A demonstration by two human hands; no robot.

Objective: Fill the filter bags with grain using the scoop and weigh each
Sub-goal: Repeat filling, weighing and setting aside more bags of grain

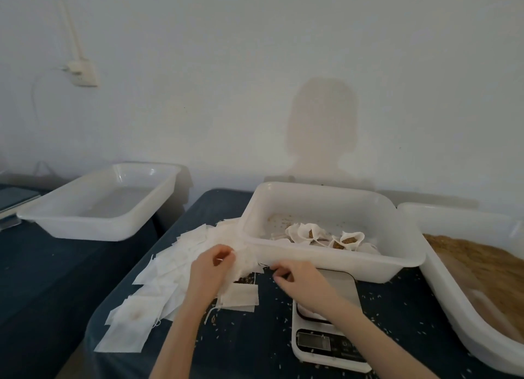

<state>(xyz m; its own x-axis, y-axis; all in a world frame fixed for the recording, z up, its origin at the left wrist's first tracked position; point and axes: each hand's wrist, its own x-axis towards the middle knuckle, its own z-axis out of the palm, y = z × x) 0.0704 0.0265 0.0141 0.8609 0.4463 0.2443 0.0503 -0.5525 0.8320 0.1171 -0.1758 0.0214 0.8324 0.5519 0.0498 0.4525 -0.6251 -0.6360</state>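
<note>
Empty tub (99,205) far left of scale (329,330). Flat bags (158,276) piled left of scale. Left hand (211,268) pinches one bag (243,261) just above the pile; right hand (295,279), over the scale, fingers curled — seems to pinch its string, cannot tell. Bag: light, limp, tears easily — hold at mouth edges. Filled bags (326,236) in tub (334,262) behind scale; grain (479,262) right.

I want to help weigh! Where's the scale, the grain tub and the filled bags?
scale (326,347), head view, front panel by its display.
grain tub (442,282), head view, near white wall.
filled bags (307,234), head view, one bag's white cloth.
</note>
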